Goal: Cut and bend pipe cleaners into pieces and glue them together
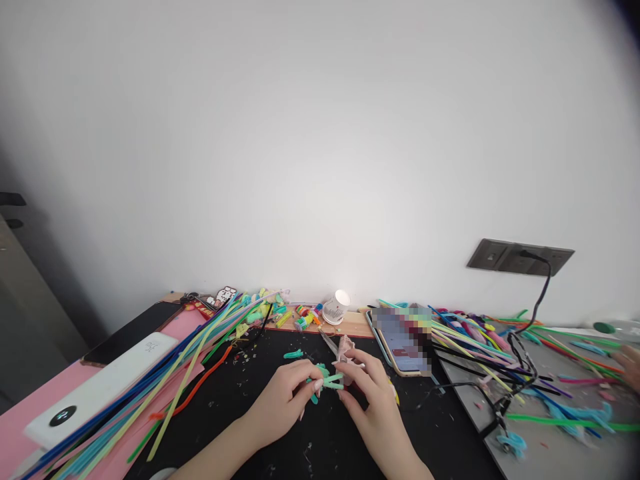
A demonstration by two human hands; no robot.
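Note:
Mint-green pipe cleaner pieces (333, 381) bridge the gap between my two hands above a black mat. My left hand (291, 395) pinches them at one end, thumb against fingertips. At the other end, the fingers of my right hand (369, 387) are closed on them. Just behind my right fingers lie scissors (330, 343), partly covered, beside a crumpled pale pink piece (346, 345). A short teal pipe cleaner piece (293, 355) rests on the mat behind my left hand.
A paper cup (336, 307) stands by the wall among colourful scraps. Phones (406, 350) lean at the right. Long pipe cleaners (165, 387) and a white power bank (100, 390) lie left. A black cable (539, 300) hangs from the wall socket; another person's hand (629, 365) shows far right.

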